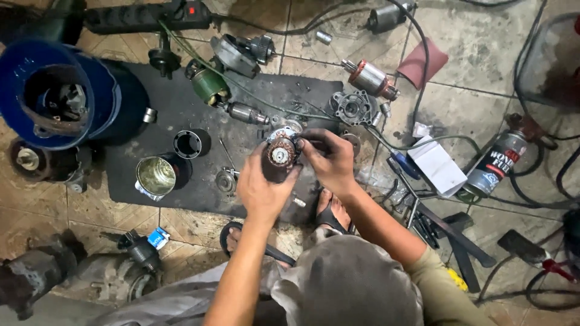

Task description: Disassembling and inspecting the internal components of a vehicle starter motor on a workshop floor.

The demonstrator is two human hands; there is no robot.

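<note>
Armature [281, 152], copper windings showing at its end, is held above the black mat [181, 115] on the tiled floor [483, 48], between the person's knees and the scattered motor parts. Largest nearby items: blue bucket [36, 90] at far left, spray can [496, 164] at right, open tin [155, 176] on the mat, a second armature [370, 77] and a grey housing [353, 107] beyond the hands.

Left hand [261, 188] wraps the armature body from below, fingers curled, thumb up along its side. Right hand [329, 158] comes in from the right, fingertips pinched at the copper end; whether they hold a small part cannot be told.

For good work here, the left hand should probably keep the body steady and square to view, while the right works only with its fingertips, wrist low, over the mat so that dropped pieces stay findable.
</note>
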